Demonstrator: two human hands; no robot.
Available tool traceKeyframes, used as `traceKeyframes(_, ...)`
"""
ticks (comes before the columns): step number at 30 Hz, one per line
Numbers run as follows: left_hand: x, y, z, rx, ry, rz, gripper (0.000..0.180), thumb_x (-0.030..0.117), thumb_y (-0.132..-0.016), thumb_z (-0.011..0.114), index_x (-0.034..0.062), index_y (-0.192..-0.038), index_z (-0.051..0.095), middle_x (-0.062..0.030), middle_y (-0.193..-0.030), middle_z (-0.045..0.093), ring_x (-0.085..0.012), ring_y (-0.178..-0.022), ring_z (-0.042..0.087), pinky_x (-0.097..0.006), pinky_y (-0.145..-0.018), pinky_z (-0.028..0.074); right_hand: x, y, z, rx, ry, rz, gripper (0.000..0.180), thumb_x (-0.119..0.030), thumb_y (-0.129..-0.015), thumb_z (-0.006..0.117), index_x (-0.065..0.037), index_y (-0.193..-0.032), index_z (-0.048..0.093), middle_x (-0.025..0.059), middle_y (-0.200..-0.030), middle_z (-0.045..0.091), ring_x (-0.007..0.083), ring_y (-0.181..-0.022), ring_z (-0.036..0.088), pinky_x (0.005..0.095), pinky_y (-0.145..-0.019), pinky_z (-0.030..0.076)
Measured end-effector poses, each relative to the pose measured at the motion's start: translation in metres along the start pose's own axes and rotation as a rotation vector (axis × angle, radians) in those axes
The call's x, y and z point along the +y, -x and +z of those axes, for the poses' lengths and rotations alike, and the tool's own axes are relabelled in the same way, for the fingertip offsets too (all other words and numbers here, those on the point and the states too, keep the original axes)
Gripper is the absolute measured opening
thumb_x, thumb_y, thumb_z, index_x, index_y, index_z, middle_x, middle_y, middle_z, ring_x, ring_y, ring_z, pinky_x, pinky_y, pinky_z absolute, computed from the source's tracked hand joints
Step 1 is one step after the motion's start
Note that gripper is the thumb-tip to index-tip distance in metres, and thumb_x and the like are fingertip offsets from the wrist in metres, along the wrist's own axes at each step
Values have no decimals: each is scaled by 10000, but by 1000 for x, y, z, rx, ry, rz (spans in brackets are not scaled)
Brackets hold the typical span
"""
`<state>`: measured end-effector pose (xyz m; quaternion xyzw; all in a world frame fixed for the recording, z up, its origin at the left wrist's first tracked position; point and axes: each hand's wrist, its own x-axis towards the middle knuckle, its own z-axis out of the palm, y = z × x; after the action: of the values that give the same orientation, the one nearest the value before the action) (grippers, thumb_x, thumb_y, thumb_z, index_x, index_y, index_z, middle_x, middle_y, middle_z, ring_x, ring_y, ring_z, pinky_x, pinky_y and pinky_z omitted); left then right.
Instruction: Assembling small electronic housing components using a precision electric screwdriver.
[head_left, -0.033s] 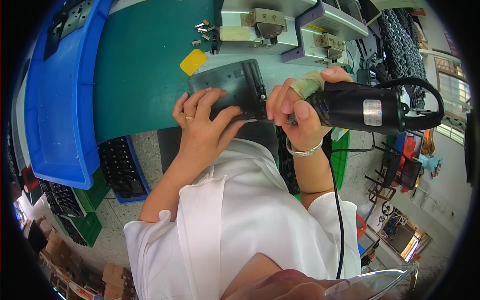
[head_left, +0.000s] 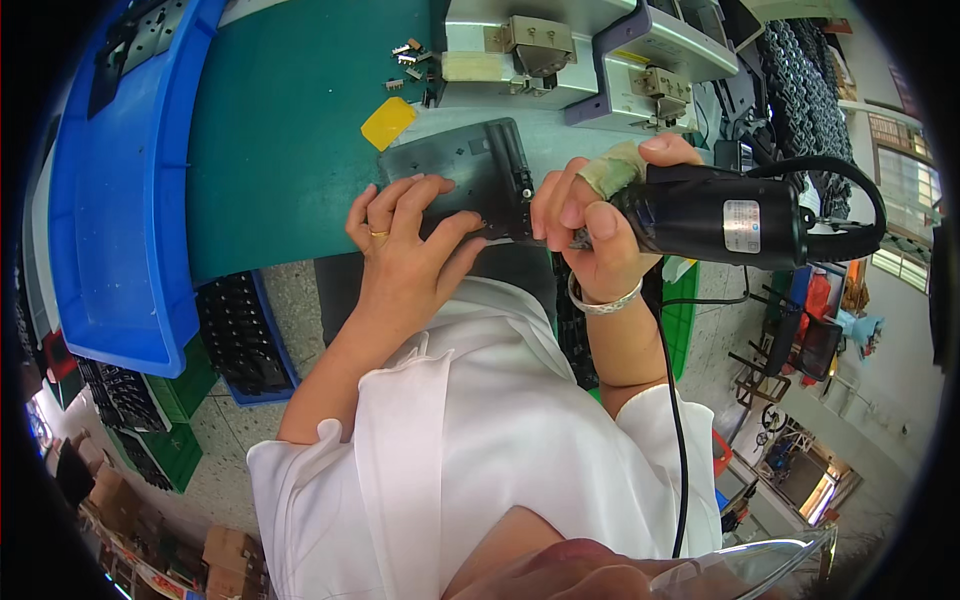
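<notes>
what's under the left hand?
The left hand lies flat on a dark grey plate, which sits on the green mat. The plate's near part is hidden by the hand.

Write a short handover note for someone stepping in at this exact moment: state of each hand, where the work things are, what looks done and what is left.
Left hand: flat on the dark grey plate, pressing it to the green mat at the bench edge.
Right hand: grip closed around the black electric screwdriver, held sideways, tip at the plate's right edge; one finger is taped.
Nearby: small metal parts loose at the far side of the mat, a yellow tag, grey fixtures behind, a blue tray to the left.
Done: plate positioned and steadied.
Left: the fastening at that edge; how many screws are in cannot be told.
</notes>
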<state>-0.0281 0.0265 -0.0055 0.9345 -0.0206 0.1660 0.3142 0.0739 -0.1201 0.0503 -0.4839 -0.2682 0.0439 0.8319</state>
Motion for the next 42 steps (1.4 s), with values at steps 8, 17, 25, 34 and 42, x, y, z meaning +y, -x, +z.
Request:
traceKeyframes(8,0,2,4,42,-6,-7,159,175,-731,751,197,-865,669,-29,-1203,518,-243,-1206,421,-482,-1051,193,9,4,4,-45,77,-31,481,-30,-847,618,-79,-1191,286,40,-580,460,137,-449,477,298,-465,475)
traceKeyframes(17,0,0,5,54,-2,-26,142,182,-727,752,202,-835,662,-13,-1193,522,-230,-1201,425,-476,-1048,192,11,1,3,-186,275,7,521,-168,-875,686,-149,-1188,270,46,-590,486,152,-424,462,325,-438,458)
traceKeyframes(25,3,-2,1,-7,49,-39,154,208,-741,743,174,-870,665,-21,-1183,524,-230,-1191,431,-478,-1042,211,21,8,6,-21,511,2,404,81,-810,541,-122,-1054,292,48,-552,439,161,-399,430,326,-434,450)
traceKeyframes(34,1,-4,0,14,45,19,176,172,-725,754,132,-866,657,-44,-1160,539,-244,-1156,456,-484,-1028,248,11,3,13,-119,473,15,590,-17,-775,702,0,-1233,331,55,-738,567,121,-613,559,237,-552,459)
traceKeyframes(42,5,-3,0,22,31,19,216,178,-722,749,109,-894,637,-39,-1133,552,-248,-1148,465,-494,-1018,258,17,6,18,-90,750,-201,376,23,-718,711,-18,-1021,492,51,-782,562,103,-663,549,249,-591,462)
